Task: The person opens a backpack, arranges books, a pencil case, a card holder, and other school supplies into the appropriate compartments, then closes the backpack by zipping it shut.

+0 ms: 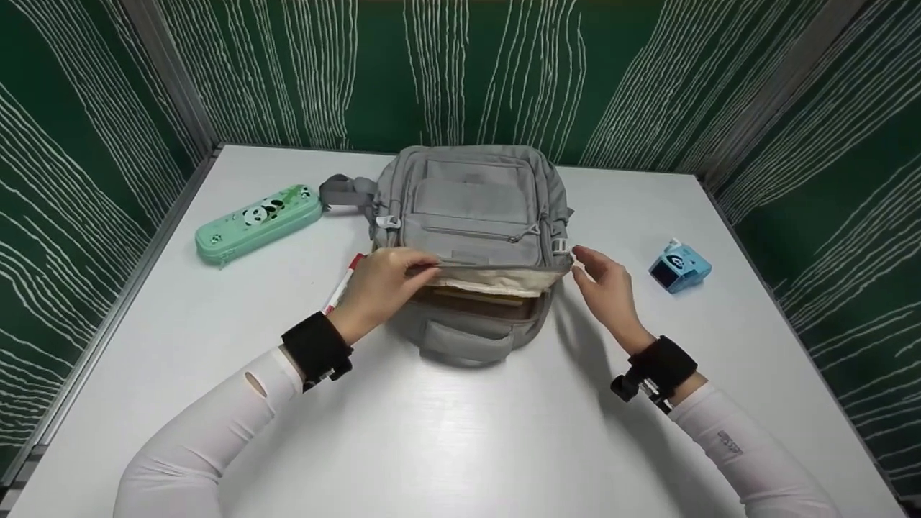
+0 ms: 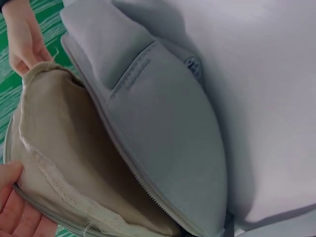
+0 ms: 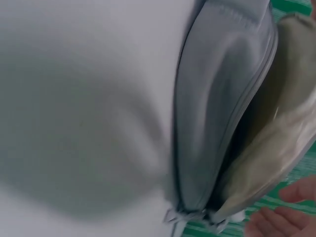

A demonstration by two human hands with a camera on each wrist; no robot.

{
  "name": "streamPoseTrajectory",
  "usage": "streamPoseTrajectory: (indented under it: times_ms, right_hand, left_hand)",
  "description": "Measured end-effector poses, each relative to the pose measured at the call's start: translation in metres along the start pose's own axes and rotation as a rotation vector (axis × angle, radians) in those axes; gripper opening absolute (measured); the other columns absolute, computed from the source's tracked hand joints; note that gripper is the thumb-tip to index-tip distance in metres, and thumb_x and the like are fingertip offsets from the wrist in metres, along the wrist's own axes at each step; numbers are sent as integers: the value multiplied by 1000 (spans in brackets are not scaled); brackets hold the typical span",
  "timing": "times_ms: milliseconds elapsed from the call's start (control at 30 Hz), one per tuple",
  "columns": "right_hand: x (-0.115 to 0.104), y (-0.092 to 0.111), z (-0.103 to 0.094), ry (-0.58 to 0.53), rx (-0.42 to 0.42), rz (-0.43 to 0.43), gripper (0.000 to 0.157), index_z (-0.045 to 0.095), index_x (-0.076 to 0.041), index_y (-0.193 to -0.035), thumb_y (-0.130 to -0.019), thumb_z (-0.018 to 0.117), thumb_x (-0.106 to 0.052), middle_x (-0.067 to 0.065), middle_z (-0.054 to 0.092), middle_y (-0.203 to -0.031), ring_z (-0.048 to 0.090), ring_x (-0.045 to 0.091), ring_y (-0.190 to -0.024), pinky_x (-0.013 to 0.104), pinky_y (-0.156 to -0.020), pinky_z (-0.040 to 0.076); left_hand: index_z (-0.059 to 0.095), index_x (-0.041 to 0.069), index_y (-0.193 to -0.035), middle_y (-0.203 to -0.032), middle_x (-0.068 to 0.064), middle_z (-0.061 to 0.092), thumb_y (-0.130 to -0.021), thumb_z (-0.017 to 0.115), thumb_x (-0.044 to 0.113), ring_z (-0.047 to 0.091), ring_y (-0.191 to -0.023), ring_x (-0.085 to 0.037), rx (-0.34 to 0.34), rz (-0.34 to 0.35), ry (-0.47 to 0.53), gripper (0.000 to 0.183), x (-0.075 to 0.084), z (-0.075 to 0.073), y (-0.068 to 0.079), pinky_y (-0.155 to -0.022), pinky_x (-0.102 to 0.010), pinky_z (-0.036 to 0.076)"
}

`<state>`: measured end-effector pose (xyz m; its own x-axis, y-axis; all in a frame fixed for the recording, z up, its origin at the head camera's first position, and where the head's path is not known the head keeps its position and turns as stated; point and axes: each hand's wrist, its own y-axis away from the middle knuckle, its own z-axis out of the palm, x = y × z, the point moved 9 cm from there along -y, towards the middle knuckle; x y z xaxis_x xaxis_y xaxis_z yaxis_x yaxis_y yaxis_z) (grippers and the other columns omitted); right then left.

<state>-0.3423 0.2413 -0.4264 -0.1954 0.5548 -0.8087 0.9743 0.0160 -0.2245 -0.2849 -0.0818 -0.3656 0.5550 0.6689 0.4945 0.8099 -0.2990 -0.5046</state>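
A grey backpack (image 1: pixel 471 198) lies on the table with its main compartment unzipped toward me. My left hand (image 1: pixel 385 280) pinches the front flap's zippered edge between thumb and fingers, lifting it; the same left hand (image 2: pixel 19 207) shows at the lower left of the left wrist view. Beside the flap's right end is my right hand (image 1: pixel 606 288), thumb and fingers apart, fingertips right at the edge. In the right wrist view, that right hand (image 3: pixel 284 219) has a gap between thumb and fingers. The beige lining (image 2: pixel 59 113) shows inside the opening.
A mint pencil case (image 1: pixel 262 223) with a panda print lies at the left. A white and red marker (image 1: pixel 339 288) lies partly behind my left hand. At the right sits a small blue box-shaped item (image 1: pixel 682 267). Green patterned panels (image 1: pixel 504 72) surround the white table (image 1: pixel 460 432).
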Motion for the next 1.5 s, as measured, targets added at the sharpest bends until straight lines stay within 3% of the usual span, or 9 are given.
streamPoseTrajectory:
  times_ms: [233, 533, 767, 1033, 1300, 1400, 1500]
  right_hand:
    - [38, -28, 2, 214, -139, 57, 44, 55, 16, -136, -97, 60, -3, 36, 58, -138, 58, 50, -130, 56, -113, 47]
    - [53, -56, 20, 301, -238, 42, 42, 61, 18, -125, -88, 63, -2, 36, 66, -123, 64, 51, -119, 57, -108, 49]
    - [51, -71, 27, 351, -202, -29, 25, 69, 15, -99, -84, 54, 2, 33, 72, -101, 66, 48, -96, 56, -91, 53]
    - [57, -78, 28, 380, -178, 34, 30, 69, 15, -109, -89, 54, -1, 34, 72, -110, 67, 51, -108, 58, -100, 52]
    - [65, -82, 29, 286, -220, 64, 36, 65, 18, -120, -93, 54, -4, 38, 67, -120, 64, 51, -119, 56, -109, 49]
    - [69, -83, 28, 250, -213, 66, 35, 65, 18, -119, -95, 54, -4, 38, 67, -120, 64, 50, -117, 54, -109, 49]
    - [71, -84, 25, 239, -177, 69, 33, 66, 17, -115, -94, 54, -5, 37, 69, -115, 66, 47, -110, 43, -99, 54]
  left_hand:
    - [81, 13, -104, -104, -4, 81, -94, 74, 21, 78, -95, -21, -23, 11, -10, 15, -3, 7, 11, -83, -37, 62]
    - [80, 9, -102, -99, -8, 82, -91, 76, 15, 78, -89, -22, -53, 33, 18, 13, -5, 18, 30, -82, -39, 62]
    - [80, 9, -100, -100, -7, 81, -90, 77, 14, 79, -92, -22, -69, 46, 9, 12, -7, 24, 37, -83, -36, 63]
    - [80, 8, -100, -99, -8, 81, -90, 76, 14, 78, -92, -23, -90, 38, 17, 12, -9, 28, 38, -85, -36, 63]
    - [80, 9, -101, -101, -9, 81, -90, 77, 14, 79, -91, -23, -99, 26, 12, 13, -12, 31, 39, -84, -35, 64]
    - [80, 9, -102, -101, -9, 81, -90, 76, 14, 79, -91, -23, -95, 27, 14, 13, -13, 32, 39, -84, -35, 64]
    - [80, 8, -102, -100, -9, 81, -90, 76, 14, 79, -91, -23, -90, 28, 16, 13, -13, 31, 38, -84, -35, 64]
